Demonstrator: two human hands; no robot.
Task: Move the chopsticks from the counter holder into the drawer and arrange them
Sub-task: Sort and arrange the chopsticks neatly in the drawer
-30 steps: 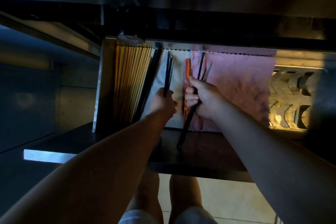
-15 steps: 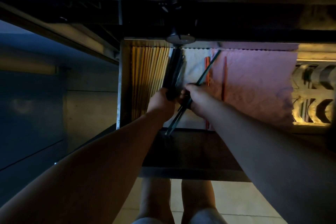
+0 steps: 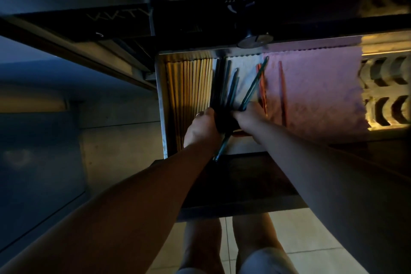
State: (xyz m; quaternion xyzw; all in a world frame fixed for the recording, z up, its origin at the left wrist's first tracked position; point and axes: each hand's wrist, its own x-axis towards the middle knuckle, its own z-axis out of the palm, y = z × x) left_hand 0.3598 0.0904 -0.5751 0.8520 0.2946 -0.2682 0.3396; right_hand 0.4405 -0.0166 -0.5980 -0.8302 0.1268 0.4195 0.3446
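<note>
The drawer [image 3: 162,104] stands pulled out below the counter. Several pale wooden chopsticks [image 3: 191,87] lie in a neat row along its left side. Beside them lies a bunch of dark chopsticks [image 3: 224,87], and my left hand [image 3: 201,130] is closed around their near ends. My right hand [image 3: 251,119] grips a slanted dark chopstick [image 3: 255,83] that points up to the right. Red chopsticks [image 3: 262,91] and one more red chopstick [image 3: 282,93] lie on the pink liner [image 3: 315,91]. The counter holder is not in view.
A cutlery tray with curved slots [image 3: 387,93] fills the drawer's right end. The dark drawer front [image 3: 242,189] juts toward me. A round knob [image 3: 254,40] hangs at the counter edge above. My legs stand on the tiled floor [image 3: 307,236] below.
My left hand has pushed the dark bunch closer to the wooden row and they have fanned out a little. My right hand still grips a slanted dark chopstick. The view has shifted.
</note>
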